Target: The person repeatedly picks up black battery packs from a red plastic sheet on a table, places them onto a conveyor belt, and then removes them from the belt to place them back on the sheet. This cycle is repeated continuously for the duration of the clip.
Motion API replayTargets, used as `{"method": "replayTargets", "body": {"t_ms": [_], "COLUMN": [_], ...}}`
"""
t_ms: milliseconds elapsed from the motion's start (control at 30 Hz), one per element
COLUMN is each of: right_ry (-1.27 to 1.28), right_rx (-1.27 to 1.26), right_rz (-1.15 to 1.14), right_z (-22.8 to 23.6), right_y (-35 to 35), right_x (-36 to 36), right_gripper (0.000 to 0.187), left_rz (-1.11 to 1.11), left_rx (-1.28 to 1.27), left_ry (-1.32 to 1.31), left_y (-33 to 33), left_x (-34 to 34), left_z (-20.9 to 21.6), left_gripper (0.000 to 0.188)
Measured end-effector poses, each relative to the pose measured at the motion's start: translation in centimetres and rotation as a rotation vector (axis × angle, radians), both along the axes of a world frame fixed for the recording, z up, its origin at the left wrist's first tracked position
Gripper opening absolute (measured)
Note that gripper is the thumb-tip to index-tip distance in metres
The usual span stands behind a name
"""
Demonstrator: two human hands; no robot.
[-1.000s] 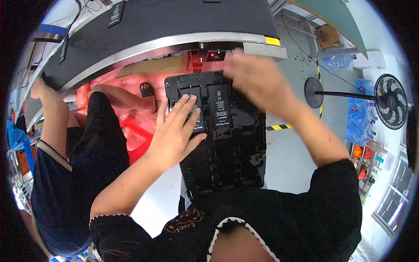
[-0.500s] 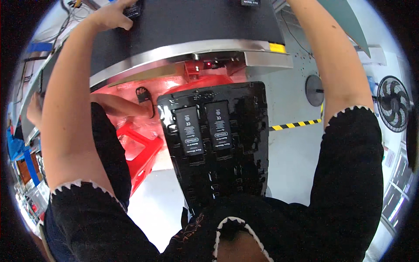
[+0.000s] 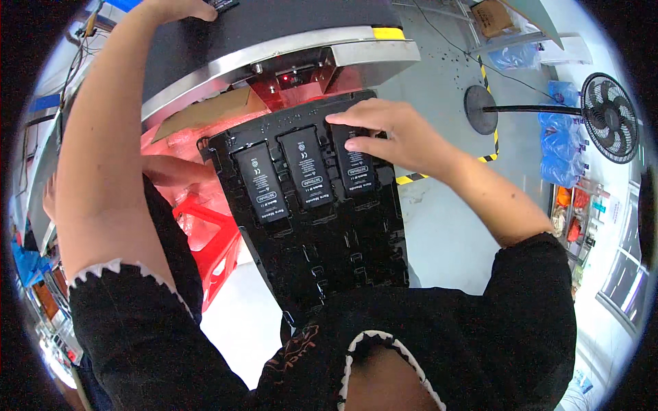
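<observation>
A black plastic tray [image 3: 322, 253] with molded slots lies in front of me, tilted. Two flat black phone batteries fill slots at its far end, a left battery [image 3: 263, 181] and a middle battery [image 3: 306, 168]. The right battery [image 3: 356, 171] lies in the slot beside them. My right hand [image 3: 394, 133] is over its far end, index finger and thumb apart and touching it or just above it. At the top left my left hand [image 3: 179, 8] closes on another battery [image 3: 224, 5] over the black work surface; its fingers are partly cut off by the picture edge.
Beyond the tray runs the metal-edged black surface [image 3: 274, 44], a yellow mark at its corner. A red plastic stool [image 3: 212, 233] stands on the left below it. To the right are a standing fan [image 3: 608, 118], blue bags [image 3: 563, 161] and striped floor tape [image 3: 411, 179].
My right hand has come from beyond the top edge down to the tray. A third battery now lies there. The view has shifted rightward; my left hand stays at the top left.
</observation>
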State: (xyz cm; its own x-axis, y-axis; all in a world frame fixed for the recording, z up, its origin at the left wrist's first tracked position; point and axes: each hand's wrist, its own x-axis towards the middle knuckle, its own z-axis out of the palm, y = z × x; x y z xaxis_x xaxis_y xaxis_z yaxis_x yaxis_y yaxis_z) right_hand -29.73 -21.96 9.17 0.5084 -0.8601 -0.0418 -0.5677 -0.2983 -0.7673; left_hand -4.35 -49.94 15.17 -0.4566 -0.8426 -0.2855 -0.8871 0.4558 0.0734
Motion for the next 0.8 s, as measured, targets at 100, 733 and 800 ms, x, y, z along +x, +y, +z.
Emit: {"method": "replayTargets", "body": {"t_ms": [100, 733, 800], "right_ry": [0.207, 0.142, 0.110], "right_rx": [-0.445, -0.460, -0.473], "right_rz": [0.033, -0.138, -0.169], "right_z": [0.1, -2.7, -1.7], "right_y": [1.3, 5.3, 4.8], "right_x": [0.3, 1.0, 1.2], "right_gripper": [0.050, 0.047, 0.045], "left_rz": [0.104, -0.213, -0.212], "left_rx": [-0.105, 0.329, 0.342], "left_ry": [0.000, 0.359, 0.348], "left_y": [3.3, 41.9, 42.5], "left_x": [-1.5, 7.4, 7.6], "left_z": [-0.2, -3.1, -3.4], "left_gripper": [0.104, 0.091, 0.084]}}
